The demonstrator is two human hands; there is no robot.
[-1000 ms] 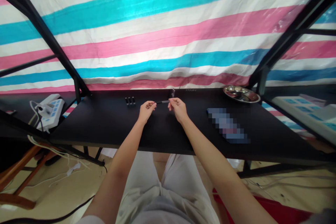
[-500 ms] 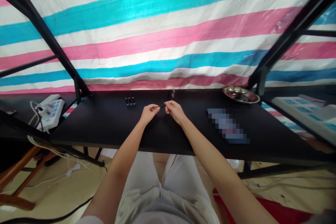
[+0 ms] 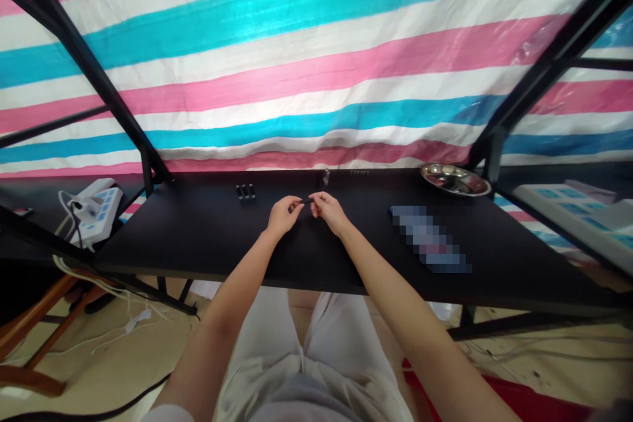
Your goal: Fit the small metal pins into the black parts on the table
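Between my two hands, above the black table, is a small black cylinder, held level by its ends. My left hand pinches its left end with thumb and fingertips. The right end sits in the fingertips of my right hand. Three short black tubes with pale ends stand in a row to the left, beyond my left hand. Small clear or silvery pieces lie past my right hand, too small to name. Farther right is a line of several tiny pieces.
A round metal dish sits at the back right, with a pixelated flat item nearer me. White power strips with cables lie at the left. Black frame posts slope up on both sides before a striped sheet.
The black cylinder shows more plainly between my fingertips now. My left hand has shifted very slightly to the right; my right hand is nearly where it was.
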